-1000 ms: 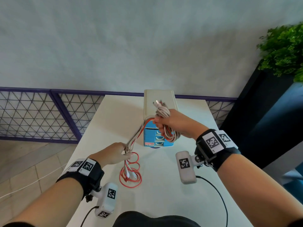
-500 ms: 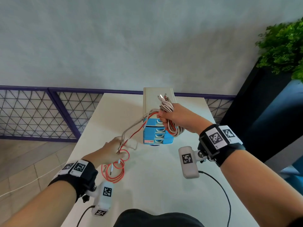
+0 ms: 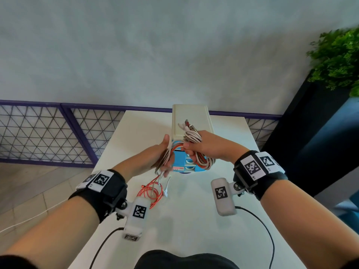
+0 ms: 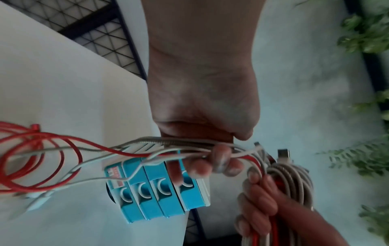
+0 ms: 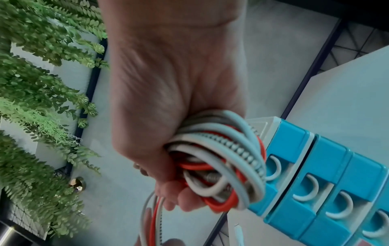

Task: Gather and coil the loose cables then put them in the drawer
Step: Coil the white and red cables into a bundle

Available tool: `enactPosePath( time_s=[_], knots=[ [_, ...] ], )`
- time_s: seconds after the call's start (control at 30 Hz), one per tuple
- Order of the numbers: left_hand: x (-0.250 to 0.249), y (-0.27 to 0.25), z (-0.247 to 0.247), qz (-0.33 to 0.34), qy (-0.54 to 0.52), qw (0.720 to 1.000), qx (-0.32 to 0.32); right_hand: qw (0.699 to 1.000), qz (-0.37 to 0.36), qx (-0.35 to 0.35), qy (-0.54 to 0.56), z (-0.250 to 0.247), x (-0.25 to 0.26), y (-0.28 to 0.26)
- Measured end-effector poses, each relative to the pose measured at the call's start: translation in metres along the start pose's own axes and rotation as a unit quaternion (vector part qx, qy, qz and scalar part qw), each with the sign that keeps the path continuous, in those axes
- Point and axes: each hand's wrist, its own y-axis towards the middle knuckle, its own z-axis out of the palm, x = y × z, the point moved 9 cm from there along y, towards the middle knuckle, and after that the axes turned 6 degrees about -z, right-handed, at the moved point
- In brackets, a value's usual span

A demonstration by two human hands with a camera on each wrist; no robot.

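Your white counter (image 3: 194, 210) carries the blue drawer unit (image 3: 186, 167), and loose red cable loops (image 3: 153, 193) lie beside it.

My right hand (image 3: 206, 146) covers the middle of the coiled cables (image 3: 202, 162), so I cannot count the loops. My left hand (image 3: 155, 158) hides part of the drawer unit (image 3: 191, 121). The red label (image 3: 177, 168) is too small to read. The plant (image 3: 338, 59) is blurred and cut by the edge.

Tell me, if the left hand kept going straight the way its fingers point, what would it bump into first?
Probably the right hand gripping the coiled cables; the left hand already sits close beside it. The blue drawer unit lies just behind, though depth is unclear.
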Motion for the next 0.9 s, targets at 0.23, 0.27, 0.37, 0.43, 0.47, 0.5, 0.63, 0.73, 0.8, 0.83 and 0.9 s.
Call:
enactPosePath(
  time_s=[0.23, 0.27, 0.37, 0.43, 0.47, 0.5, 0.63, 0.73, 0.8, 0.83, 0.9],
  knots=[
    [0.011, -0.007, 0.008, -0.047, -0.056, 0.992, 0.102, 0.996, 0.007, -0.080, -0.043, -0.028, -0.020, 0.001],
    [0.010, -0.008, 0.004, -0.041, -0.044, 0.994, 0.090, 0.995, 0.011, -0.091, -0.039, -0.032, -0.024, 0.000],
    [-0.001, -0.005, -0.002, -0.016, -0.012, 1.000, 0.023, 0.993, 0.034, -0.109, -0.017, -0.035, -0.038, 0.002],
    [-0.012, -0.003, -0.006, 0.005, 0.011, 0.998, -0.057, 0.992, 0.048, -0.120, -0.001, -0.032, -0.043, 0.005],
    [-0.018, -0.002, -0.007, 0.018, 0.028, 0.995, -0.094, 0.991, 0.052, -0.123, 0.021, -0.029, -0.044, 0.006],
    [-0.023, -0.001, -0.007, 0.028, 0.054, 0.990, -0.128, 0.989, 0.055, -0.124, 0.053, -0.027, -0.045, 0.008],
    [-0.036, 0.000, -0.001, 0.042, 0.255, 0.940, -0.223, 0.983, 0.058, -0.119, 0.129, -0.018, -0.049, 0.015],
    [-0.046, 0.001, 0.009, 0.044, 0.363, 0.900, -0.239, 0.970, 0.071, -0.090, 0.216, -0.004, -0.049, 0.018],
    [-0.056, 0.001, 0.019, 0.056, 0.407, 0.881, -0.235, 0.956, 0.077, -0.084, 0.269, 0.004, -0.046, 0.018],
    [-0.061, 0.000, 0.023, 0.060, 0.432, 0.870, -0.231, 0.950, 0.079, -0.082, 0.291, 0.007, -0.045, 0.019],
    [-0.069, -0.002, 0.030, 0.057, 0.478, 0.846, -0.227, 0.936, 0.080, -0.084, 0.332, 0.012, -0.043, 0.021]
  ],
)
